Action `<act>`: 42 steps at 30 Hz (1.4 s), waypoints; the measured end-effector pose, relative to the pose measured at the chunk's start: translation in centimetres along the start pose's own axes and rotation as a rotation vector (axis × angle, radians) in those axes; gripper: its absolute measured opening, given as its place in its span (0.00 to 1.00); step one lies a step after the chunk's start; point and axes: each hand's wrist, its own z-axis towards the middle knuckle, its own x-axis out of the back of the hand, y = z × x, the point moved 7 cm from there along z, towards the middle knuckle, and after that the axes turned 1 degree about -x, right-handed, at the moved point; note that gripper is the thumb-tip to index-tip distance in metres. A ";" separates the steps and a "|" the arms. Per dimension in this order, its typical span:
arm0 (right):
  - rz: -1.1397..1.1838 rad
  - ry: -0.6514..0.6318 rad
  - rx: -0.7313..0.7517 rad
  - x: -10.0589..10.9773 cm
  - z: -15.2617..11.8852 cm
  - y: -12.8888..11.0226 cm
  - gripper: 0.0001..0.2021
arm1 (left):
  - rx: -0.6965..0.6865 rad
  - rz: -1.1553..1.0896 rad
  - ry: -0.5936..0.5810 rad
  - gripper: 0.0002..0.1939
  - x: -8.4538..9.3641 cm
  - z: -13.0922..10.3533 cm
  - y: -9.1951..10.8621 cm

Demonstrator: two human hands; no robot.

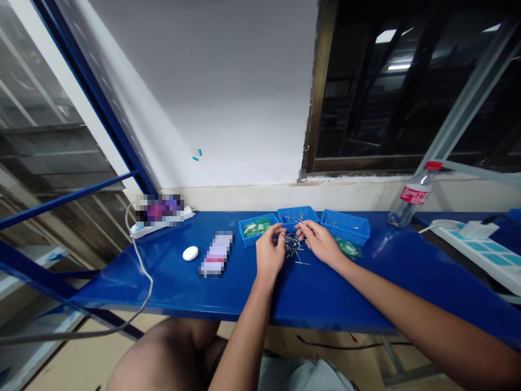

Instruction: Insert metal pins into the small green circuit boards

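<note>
Over a loose pile of thin metal pins that look like blind rivets (293, 247), both my hands face each other. My left hand (271, 252) is at the pile's left side, its thumb and fingers curled together; anything between them is too small to make out. My right hand (319, 243) comes in from the right with its fingertips pinched, and what they hold cannot be made out. Just beyond stands a blue bin (299, 212) with some pins in it. A left blue bin (243, 232) contains green-and-clear plastic packets, and a right blue bin (353, 234) has a few pins.
A green plastic packet (348, 248) lies by my right forearm. Left are a white round object (190, 253), a blurred flat item (217, 255) and a power strip (163, 224) with a cable. Right are a red-capped bottle (413, 196) and another power strip (484, 252).
</note>
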 end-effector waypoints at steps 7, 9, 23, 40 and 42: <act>-0.062 -0.012 0.041 0.5 1.3 0.0 0.21 | 0.008 0.038 0.015 0.13 0.0 -0.1 -0.4; -0.052 -0.021 -0.011 0.5 1.6 0.6 0.23 | 0.005 0.042 0.007 0.14 -0.2 -0.1 -0.4; -0.596 -0.252 0.450 -1.9 -0.8 -2.1 0.07 | -0.004 0.040 0.007 0.12 0.0 -0.1 0.0; -0.600 -0.342 0.420 -1.6 -0.4 -0.3 0.11 | 0.014 0.033 -0.005 0.12 -0.2 -0.1 -0.1; -0.587 -0.333 0.418 -1.6 -0.4 -0.5 0.10 | 0.013 0.033 -0.008 0.12 -0.2 -0.1 -0.1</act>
